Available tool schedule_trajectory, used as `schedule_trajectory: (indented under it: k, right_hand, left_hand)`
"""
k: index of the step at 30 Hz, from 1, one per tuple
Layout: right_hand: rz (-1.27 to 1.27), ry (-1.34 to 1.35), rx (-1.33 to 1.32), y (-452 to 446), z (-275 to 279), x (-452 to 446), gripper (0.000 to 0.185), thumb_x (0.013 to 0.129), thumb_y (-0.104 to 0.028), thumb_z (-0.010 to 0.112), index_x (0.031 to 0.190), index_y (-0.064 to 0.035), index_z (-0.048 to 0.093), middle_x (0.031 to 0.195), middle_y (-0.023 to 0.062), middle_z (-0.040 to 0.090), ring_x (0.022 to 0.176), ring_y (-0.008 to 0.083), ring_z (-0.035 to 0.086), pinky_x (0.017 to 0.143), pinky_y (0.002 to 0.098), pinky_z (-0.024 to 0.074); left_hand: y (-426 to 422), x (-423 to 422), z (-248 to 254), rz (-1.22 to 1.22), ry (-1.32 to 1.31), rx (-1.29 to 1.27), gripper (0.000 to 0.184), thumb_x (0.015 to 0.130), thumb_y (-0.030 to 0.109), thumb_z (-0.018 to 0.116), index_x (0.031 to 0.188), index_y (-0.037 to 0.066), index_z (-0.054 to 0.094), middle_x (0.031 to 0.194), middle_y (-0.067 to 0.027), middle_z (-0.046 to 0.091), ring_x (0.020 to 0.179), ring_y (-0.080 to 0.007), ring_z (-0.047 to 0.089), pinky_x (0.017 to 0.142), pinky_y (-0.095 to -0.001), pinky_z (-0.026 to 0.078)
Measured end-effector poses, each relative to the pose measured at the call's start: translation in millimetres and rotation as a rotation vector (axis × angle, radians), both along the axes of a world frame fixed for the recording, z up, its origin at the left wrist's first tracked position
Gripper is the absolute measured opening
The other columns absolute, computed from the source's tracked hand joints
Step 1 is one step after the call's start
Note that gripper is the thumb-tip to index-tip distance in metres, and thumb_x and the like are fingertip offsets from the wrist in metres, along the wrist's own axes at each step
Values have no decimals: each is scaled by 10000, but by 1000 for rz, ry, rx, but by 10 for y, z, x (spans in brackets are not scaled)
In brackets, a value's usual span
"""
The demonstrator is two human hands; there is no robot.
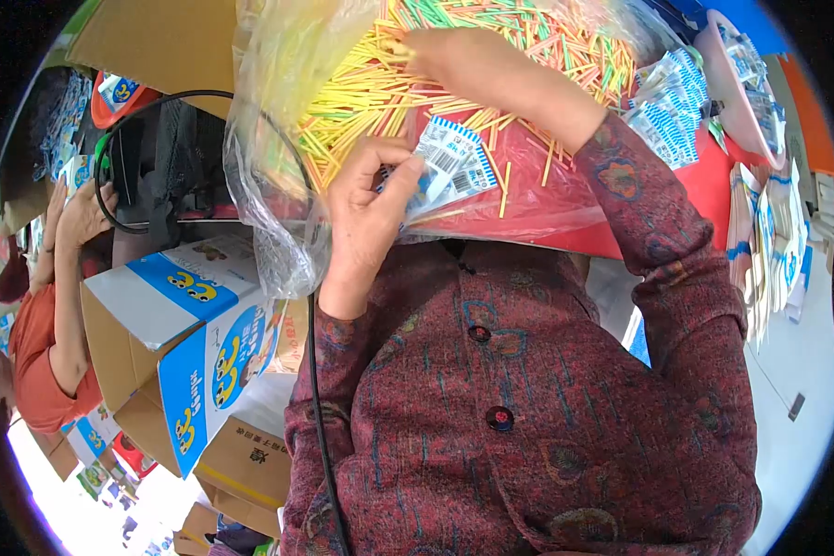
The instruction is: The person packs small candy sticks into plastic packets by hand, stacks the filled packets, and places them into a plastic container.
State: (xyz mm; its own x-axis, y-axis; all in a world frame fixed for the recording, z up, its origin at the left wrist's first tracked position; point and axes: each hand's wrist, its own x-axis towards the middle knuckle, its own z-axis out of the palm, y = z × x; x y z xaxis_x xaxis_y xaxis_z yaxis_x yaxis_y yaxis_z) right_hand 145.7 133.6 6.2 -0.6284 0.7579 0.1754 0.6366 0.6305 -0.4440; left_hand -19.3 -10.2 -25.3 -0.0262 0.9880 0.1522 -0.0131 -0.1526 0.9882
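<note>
My left hand [371, 208] is closed, its thumb and fingers pinching a small clear packet [454, 157] with blue-and-white stripes and a barcode. Above it, my right hand [440, 56] reaches across into a pile of thin coloured sticks [547, 56], yellow, pink, orange and green. Its fingertips are together among the yellow sticks; what they grip is hard to make out. The sticks lie on clear plastic sheeting [278, 213] over a red surface [551, 204]. To the right, more striped packets [667, 111] lie in a heap.
A pale basin [737, 93] with packets stands at the upper right. A cardboard flap [157, 42] is at the upper left. Printed cartons [204, 352] stand at my left, with a black cable [315, 408] passing in front. Further left, another person's hand [83, 213] holds a packet.
</note>
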Motion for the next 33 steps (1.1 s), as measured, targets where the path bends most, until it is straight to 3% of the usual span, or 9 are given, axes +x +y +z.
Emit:
schedule_trajectory:
  k: [3,8,16,17,21,23,25,28,33]
  right_hand:
    - [59,-96,206,-15,-246,-70,225,863,-268,565,854,-49,613,763,110,650,755,305,654,647,416,505]
    - [43,-244,218,-112,-150,-50,203,831,-207,566,948,-45,602,855,146,646,795,325,644,693,420,513]
    - [-100,111,111,106,-112,-5,200,910,-172,559,1032,-13,568,863,157,644,822,266,643,722,326,512]
    - [-114,288,-49,108,-93,17,208,929,-211,533,973,-11,567,826,125,633,795,237,629,708,320,507]
    - [-232,885,-535,-67,91,24,313,969,-289,478,858,-10,567,741,57,609,725,174,598,675,304,498]
    - [-420,1386,-839,-243,255,-33,311,974,-290,471,861,-18,569,722,52,601,693,164,590,666,296,500]
    - [-487,1349,-886,-461,495,-123,306,978,-288,463,880,-17,566,766,74,612,739,175,600,695,307,508]
    - [-622,1267,-990,-602,549,-201,300,986,-284,447,918,-14,560,854,117,634,830,196,619,753,329,522]
    - [-282,1453,-719,-661,-14,-228,219,942,-145,544,1097,9,550,882,84,633,826,152,615,745,250,498]
  left_hand:
    - [17,-12,-21,-3,23,-5,53,830,11,630,825,-9,582,850,-31,583,787,-80,525,716,-213,421]
    - [12,-12,-4,3,10,-65,53,833,14,631,826,-10,584,853,-24,586,787,-80,527,717,-215,425]
    - [-11,-42,54,4,-178,-177,74,868,71,614,908,14,591,908,-23,604,811,-95,548,782,-234,431]
    - [5,-46,66,3,-178,-176,74,868,71,614,908,14,591,908,-23,604,811,-95,548,782,-234,431]
    - [95,-1,97,-25,-945,-204,169,901,140,545,1037,46,579,1017,-47,615,905,-132,560,852,-288,427]
    - [155,209,171,-46,-1133,-229,349,907,233,467,1212,63,480,1235,-126,487,1107,-260,469,1005,-399,327]
    - [232,366,183,-67,-1228,-241,441,910,279,427,1300,72,430,1344,-165,423,1208,-324,424,1081,-454,277]
    - [368,508,158,-240,-1361,-189,332,905,200,465,1183,34,534,1175,-81,579,1128,-190,505,1004,-332,364]
    - [454,572,127,-89,-1313,-133,338,902,194,463,1181,15,530,1166,-70,585,1142,-186,504,1043,-322,329]
